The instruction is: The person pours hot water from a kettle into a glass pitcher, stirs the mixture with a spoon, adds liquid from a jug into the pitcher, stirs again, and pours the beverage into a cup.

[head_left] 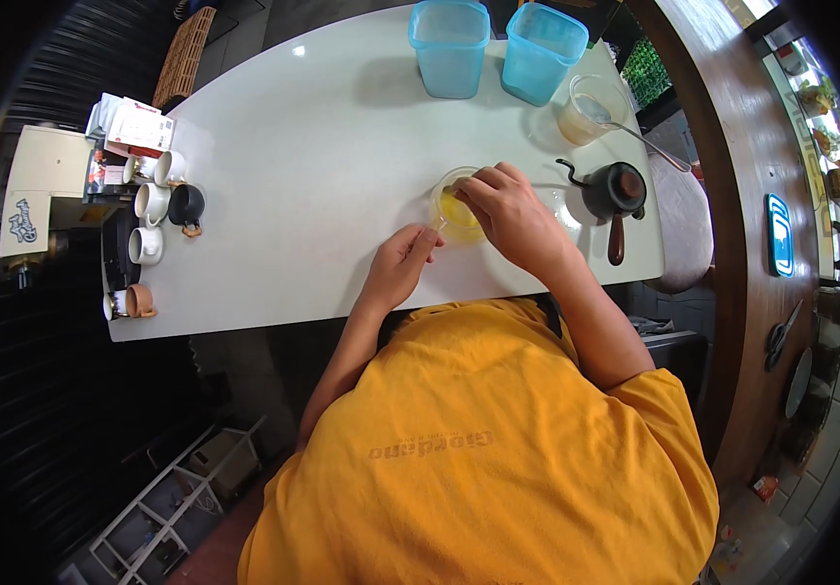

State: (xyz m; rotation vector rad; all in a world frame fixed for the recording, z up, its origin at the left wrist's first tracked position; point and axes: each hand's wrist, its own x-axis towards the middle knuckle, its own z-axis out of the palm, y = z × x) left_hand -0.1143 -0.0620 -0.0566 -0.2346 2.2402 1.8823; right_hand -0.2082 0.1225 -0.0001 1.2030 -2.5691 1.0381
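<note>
A clear cup (447,227) with yellow contents stands on the white table near its front edge. My left hand (400,265) is closed on the cup's handle at its lower left. Over the rim, from the right, reaches my right hand (506,216), its fingers bent down and pressed together at the cup's opening. Whatever those fingers hold, if anything, is hidden by the hand.
A black kettle (615,191) with a wooden handle sits to the right. Behind it stand a clear container (590,109) with a long spoon and two blue containers (451,54). Several cups (152,204) line the left end of the white table (273,166).
</note>
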